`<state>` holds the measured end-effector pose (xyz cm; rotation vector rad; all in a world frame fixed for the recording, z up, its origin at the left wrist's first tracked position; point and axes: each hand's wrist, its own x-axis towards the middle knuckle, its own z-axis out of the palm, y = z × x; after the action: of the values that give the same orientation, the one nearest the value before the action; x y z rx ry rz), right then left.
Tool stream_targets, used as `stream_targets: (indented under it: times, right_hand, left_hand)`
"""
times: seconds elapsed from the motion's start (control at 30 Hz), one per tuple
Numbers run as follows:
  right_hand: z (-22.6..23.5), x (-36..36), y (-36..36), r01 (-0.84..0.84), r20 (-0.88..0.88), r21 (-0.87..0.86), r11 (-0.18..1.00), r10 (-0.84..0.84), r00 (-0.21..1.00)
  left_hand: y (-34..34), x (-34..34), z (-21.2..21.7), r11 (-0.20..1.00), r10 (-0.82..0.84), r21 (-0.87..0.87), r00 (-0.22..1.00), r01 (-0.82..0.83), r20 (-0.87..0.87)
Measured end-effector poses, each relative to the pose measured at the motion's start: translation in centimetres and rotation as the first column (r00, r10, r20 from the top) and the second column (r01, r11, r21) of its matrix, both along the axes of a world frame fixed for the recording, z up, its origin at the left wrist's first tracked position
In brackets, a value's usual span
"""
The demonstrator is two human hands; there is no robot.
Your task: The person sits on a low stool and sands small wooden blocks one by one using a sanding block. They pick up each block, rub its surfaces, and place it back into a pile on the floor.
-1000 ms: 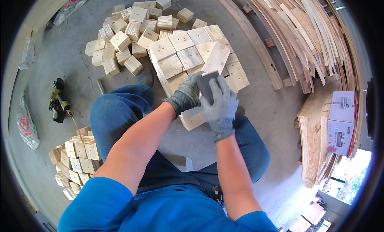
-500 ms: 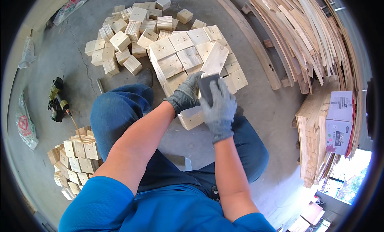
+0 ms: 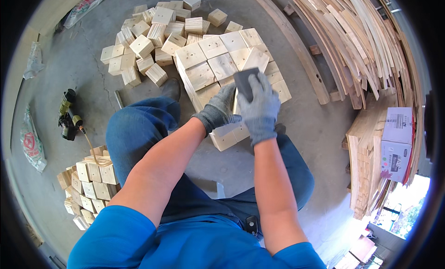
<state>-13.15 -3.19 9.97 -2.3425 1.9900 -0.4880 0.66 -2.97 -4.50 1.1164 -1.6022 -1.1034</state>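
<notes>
My right hand [image 3: 259, 104], in a grey knit glove, grips a dark grey sanding block [image 3: 245, 78] over a wooden block [image 3: 256, 59]. That wooden block lies raised on a stack of pale wooden blocks [image 3: 199, 75] between my knees. At its near left side, my gloved left hand [image 3: 219, 106] is closed around it; the hands and the sanding block hide most of the held piece. Whether the sanding block touches the wood, I cannot tell.
Loose wooden blocks [image 3: 155, 35] lie heaped beyond the stack. More blocks [image 3: 95, 178] are piled by my left knee, near a nail gun [image 3: 68, 112] with a hose. Long planks [image 3: 345, 41] and a carton [image 3: 396, 144] stand at the right.
My right hand and the sanding block have moved a little away from me and to the right. The sanding block is turned differently. My left hand stays at the wooden block.
</notes>
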Motion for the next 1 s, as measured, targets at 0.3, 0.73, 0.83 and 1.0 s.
stream_targets:
  times: [0.3,0.73,0.83,1.0]
  right_hand:
    - [0.0,-0.3,-0.7,0.036,0.027,0.015,0.999,-0.037,0.999]
    - [0.4,-2.6,9.9,-0.066,0.045,0.026,0.997,0.065,0.997]
    - [-0.1,-2.3,6.0,-0.029,0.038,0.005,1.0,0.029,0.999]
    - [-0.1,-1.1,-2.5,-0.005,0.016,0.04,0.999,0.004,1.0]
  left_hand:
    - [0.0,0.3,1.0,0.999,-0.011,0.051,0.999,0.009,0.041]
    - [-0.2,-0.2,0.3,0.995,-0.015,0.102,0.998,0.021,-0.063]
    - [-0.1,0.1,2.3,0.997,-0.01,0.072,0.991,0.0,0.132]
    - [-0.1,0.3,0.6,0.998,-0.025,0.065,1.0,0.026,-0.015]
